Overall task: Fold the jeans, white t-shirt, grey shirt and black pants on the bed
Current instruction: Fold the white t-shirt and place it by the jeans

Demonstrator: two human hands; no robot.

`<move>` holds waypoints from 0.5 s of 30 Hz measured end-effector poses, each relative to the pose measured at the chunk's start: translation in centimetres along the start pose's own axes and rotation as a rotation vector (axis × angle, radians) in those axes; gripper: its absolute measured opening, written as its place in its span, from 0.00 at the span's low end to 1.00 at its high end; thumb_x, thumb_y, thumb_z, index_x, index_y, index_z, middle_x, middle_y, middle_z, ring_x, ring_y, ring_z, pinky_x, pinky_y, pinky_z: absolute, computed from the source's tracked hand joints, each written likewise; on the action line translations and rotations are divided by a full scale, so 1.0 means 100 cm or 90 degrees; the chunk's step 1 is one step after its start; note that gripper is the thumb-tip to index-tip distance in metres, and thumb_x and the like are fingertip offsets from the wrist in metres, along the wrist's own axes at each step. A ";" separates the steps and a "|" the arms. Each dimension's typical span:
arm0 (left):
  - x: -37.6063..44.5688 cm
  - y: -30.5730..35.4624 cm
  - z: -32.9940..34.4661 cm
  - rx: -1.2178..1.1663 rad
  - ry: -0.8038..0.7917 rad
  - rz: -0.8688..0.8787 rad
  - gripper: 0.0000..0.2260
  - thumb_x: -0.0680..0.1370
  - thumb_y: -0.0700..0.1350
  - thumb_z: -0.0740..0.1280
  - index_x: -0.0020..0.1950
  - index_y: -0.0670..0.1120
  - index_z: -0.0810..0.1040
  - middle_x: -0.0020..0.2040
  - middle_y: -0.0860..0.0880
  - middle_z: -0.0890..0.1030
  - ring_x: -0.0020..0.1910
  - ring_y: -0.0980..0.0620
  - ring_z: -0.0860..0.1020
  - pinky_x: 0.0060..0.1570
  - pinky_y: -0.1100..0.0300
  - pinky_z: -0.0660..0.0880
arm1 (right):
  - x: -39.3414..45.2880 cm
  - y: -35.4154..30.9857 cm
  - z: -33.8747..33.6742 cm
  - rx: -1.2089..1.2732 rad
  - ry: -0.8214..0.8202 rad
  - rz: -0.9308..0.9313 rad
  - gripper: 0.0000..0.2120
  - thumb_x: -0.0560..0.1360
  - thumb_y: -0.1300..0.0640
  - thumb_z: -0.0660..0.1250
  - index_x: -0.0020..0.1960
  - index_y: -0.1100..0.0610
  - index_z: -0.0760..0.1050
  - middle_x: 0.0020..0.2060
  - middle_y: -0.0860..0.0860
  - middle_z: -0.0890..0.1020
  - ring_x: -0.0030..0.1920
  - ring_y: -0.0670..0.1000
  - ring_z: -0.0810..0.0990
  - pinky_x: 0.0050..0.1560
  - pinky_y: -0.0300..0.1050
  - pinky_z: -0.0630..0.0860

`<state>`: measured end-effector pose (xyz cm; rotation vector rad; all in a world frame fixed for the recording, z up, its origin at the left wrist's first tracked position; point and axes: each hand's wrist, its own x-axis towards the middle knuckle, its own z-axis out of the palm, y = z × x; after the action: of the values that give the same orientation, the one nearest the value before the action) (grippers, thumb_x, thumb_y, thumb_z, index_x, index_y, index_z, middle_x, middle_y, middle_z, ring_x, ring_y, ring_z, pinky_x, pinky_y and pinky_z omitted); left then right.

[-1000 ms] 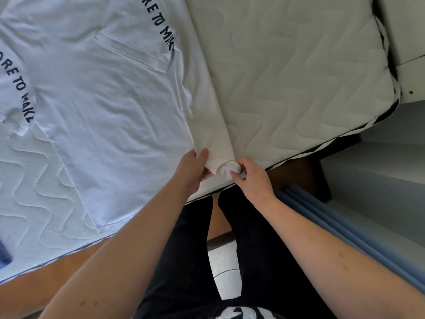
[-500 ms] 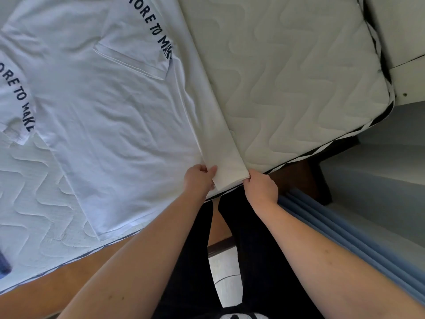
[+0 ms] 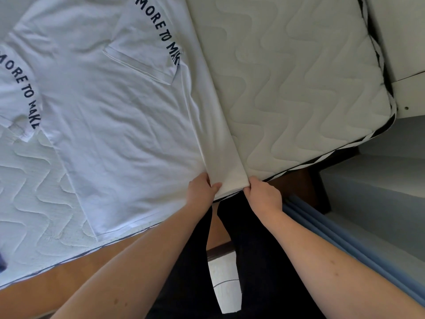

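White t-shirt (image 3: 110, 125) is spread flat on the bed (image 3: 299, 88), with its bottom edge at the near side of the mattress and one long side already turned in as a narrow strip. The near end of that strip is held at both corners: one corner is pinched by the left hand (image 3: 201, 192), and the other corner is pinched by the right hand (image 3: 263, 196). The strip lies just in front of the hands and runs away from them up the shirt. The hem sits right at the edge of the bed, so the cloth could be dragged off the side if it is pulled too hard toward the body. The fold could also end up crooked if one corner is tugged more than the other. Wrinkles can be seen in the middle of the shirt, and they could be pressed into the fold if they are not smoothed out. The jeans, grey shirt and black pants cannot be made out in this view.
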<state>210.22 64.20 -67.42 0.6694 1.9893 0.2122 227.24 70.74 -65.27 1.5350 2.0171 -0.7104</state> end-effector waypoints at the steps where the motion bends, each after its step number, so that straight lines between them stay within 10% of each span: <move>1: 0.001 0.001 0.000 0.017 -0.005 0.012 0.10 0.76 0.52 0.70 0.48 0.49 0.73 0.37 0.58 0.73 0.39 0.54 0.73 0.31 0.64 0.64 | 0.001 -0.002 -0.002 0.003 -0.025 0.004 0.12 0.82 0.50 0.55 0.53 0.56 0.72 0.45 0.55 0.82 0.42 0.59 0.80 0.32 0.46 0.61; 6: 0.019 0.014 -0.025 -0.015 0.076 -0.012 0.12 0.77 0.57 0.66 0.44 0.50 0.71 0.37 0.56 0.75 0.36 0.58 0.73 0.32 0.61 0.65 | 0.021 -0.013 -0.032 -0.089 -0.153 0.048 0.10 0.79 0.60 0.59 0.59 0.55 0.74 0.57 0.54 0.79 0.57 0.56 0.78 0.45 0.45 0.67; 15: 0.097 0.037 -0.137 -0.292 0.273 -0.021 0.07 0.80 0.53 0.62 0.54 0.52 0.75 0.45 0.54 0.82 0.41 0.58 0.79 0.31 0.70 0.68 | 0.082 -0.083 -0.095 -0.063 0.092 -0.171 0.15 0.80 0.54 0.58 0.66 0.55 0.69 0.56 0.54 0.77 0.55 0.57 0.77 0.53 0.52 0.73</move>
<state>196.30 74.24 -66.44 0.3087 2.2392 0.8207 216.49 81.06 -62.87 1.3065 2.3586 -0.6035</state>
